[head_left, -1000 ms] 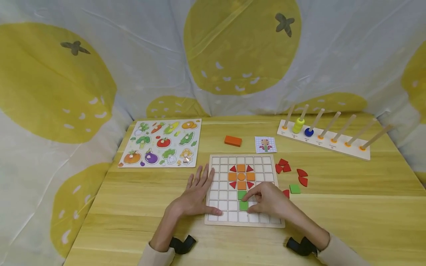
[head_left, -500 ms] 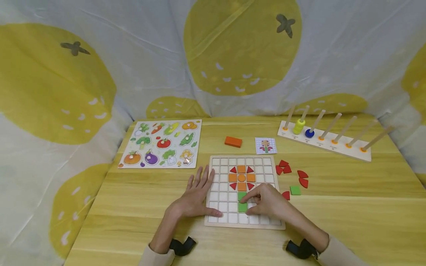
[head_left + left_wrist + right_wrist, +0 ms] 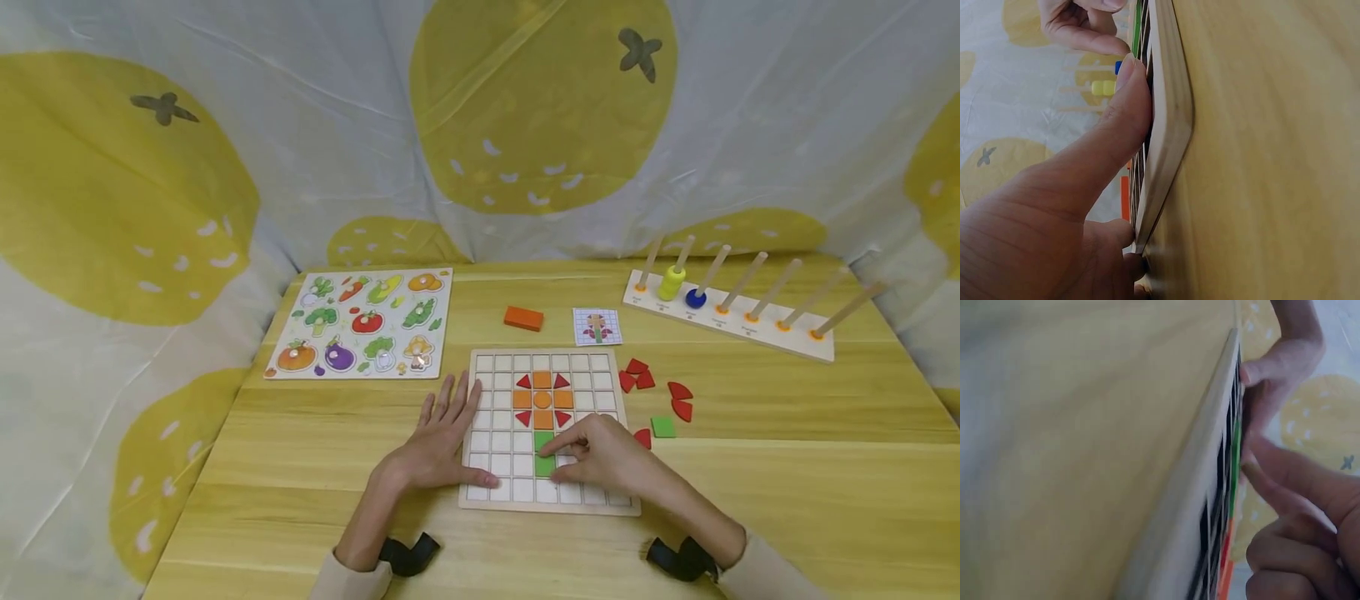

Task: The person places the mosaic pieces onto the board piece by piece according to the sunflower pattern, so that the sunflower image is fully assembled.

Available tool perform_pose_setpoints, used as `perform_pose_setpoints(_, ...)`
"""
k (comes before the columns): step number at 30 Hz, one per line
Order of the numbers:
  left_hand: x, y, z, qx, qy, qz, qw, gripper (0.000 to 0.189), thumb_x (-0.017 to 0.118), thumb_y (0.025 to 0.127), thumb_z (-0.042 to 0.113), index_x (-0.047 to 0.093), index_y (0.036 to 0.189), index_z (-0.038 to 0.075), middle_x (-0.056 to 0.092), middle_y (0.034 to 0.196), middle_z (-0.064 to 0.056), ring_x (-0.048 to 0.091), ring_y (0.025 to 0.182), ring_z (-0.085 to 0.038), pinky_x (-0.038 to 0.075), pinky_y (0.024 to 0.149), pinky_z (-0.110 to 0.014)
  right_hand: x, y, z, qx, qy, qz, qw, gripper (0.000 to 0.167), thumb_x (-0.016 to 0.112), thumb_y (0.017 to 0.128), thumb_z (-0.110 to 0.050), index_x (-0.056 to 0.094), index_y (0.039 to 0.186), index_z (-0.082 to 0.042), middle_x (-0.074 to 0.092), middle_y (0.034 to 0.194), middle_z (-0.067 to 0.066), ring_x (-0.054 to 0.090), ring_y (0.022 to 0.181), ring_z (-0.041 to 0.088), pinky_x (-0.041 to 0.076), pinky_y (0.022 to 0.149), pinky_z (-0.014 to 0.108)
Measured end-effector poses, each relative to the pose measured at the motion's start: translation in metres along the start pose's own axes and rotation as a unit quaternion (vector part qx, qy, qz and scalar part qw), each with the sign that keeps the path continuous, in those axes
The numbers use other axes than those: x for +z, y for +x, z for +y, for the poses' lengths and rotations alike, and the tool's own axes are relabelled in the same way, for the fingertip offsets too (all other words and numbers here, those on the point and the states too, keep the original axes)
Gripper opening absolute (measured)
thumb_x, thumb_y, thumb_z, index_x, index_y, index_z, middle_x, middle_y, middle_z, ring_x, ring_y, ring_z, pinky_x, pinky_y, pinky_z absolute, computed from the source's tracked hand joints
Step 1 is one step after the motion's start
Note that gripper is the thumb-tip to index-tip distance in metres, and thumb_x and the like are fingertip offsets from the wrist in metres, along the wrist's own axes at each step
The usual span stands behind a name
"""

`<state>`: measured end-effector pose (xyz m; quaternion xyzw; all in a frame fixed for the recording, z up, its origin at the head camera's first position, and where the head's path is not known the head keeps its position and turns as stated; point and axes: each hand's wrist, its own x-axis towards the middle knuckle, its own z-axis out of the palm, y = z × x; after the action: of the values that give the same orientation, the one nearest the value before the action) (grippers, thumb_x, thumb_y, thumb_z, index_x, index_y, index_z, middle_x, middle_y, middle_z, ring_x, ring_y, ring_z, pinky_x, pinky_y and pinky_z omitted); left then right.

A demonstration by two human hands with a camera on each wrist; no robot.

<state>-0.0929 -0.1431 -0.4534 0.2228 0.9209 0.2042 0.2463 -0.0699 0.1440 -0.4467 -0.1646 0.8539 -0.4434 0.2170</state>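
Note:
The wooden grid board [image 3: 500,442] lies flat on the table. My left hand [image 3: 431,450] rests on its left side with the fingers spread, and in the left wrist view the thumb lies over the board's front edge. My right hand [image 3: 611,454] holds the lower green square tile [image 3: 543,467] between thumb and forefinger, over a cell of the grid. Just above sits another green square tile [image 3: 542,437], partly under the forefinger. Higher up, orange squares [image 3: 542,380] surround an orange disc [image 3: 542,400], with red triangles [image 3: 523,381] at the corners.
Right of the board lie several red quarter-round tiles [image 3: 680,390] and a loose green square [image 3: 663,427]. Behind it are an orange block [image 3: 523,318] and a pattern card [image 3: 597,327]. A vegetable puzzle [image 3: 360,350] lies at left, a peg stand [image 3: 731,321] at back right.
The lower green tile has shifted slightly left, into line below the upper one, with my right finger and thumb following. My left hand keeps its place on the board.

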Motion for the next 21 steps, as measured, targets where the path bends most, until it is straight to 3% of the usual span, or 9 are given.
perform_pose_setpoints(6,0.0,0.0,-0.001,0.001,-0.004,0.004,1.0,0.134,0.084,0.078,0.061,-0.003,0.167,0.01,-0.02,0.173,-0.013,-0.022,0.16,-0.037,-0.007,0.129,-0.064,-0.028,-0.011,0.011,0.005,-0.002,0.013,0.9999,0.024,0.087,0.084,-0.017,0.083,0.108,-0.014,0.034,0.057,-0.008,0.031,0.055,0.004,0.024,0.053,0.02)
perform_pose_setpoints(11,0.001,-0.002,-0.001,-0.002,-0.011,0.005,0.9999,0.135,0.084,0.078,0.061,-0.003,0.167,0.01,-0.019,0.173,-0.013,-0.023,0.159,-0.037,-0.008,0.128,-0.064,-0.054,-0.028,0.034,0.011,0.004,0.034,0.9993,0.03,0.087,0.083,-0.018,0.081,0.112,-0.009,0.032,0.061,-0.008,0.031,0.056,0.003,0.025,0.051,0.021)
perform_pose_setpoints(17,0.001,-0.001,0.0,0.004,-0.01,0.003,0.9999,0.134,0.083,0.079,0.061,-0.004,0.167,0.009,-0.02,0.173,-0.013,-0.023,0.159,-0.037,-0.009,0.128,-0.064,-0.083,-0.051,0.058,0.063,0.006,0.085,0.9944,0.036,0.087,0.084,-0.023,0.079,0.117,-0.01,0.027,0.063,-0.008,0.027,0.055,0.004,0.024,0.048,0.022)
perform_pose_setpoints(21,0.0,0.001,0.0,0.005,-0.011,0.003,0.9999,0.134,0.084,0.078,0.06,-0.004,0.167,0.009,-0.021,0.172,-0.013,-0.023,0.159,-0.037,-0.009,0.128,-0.064,-0.096,-0.058,0.071,0.075,0.019,0.097,0.9922,0.041,0.087,0.083,-0.019,0.076,0.12,-0.006,0.027,0.063,-0.006,0.027,0.055,0.005,0.026,0.047,0.024)
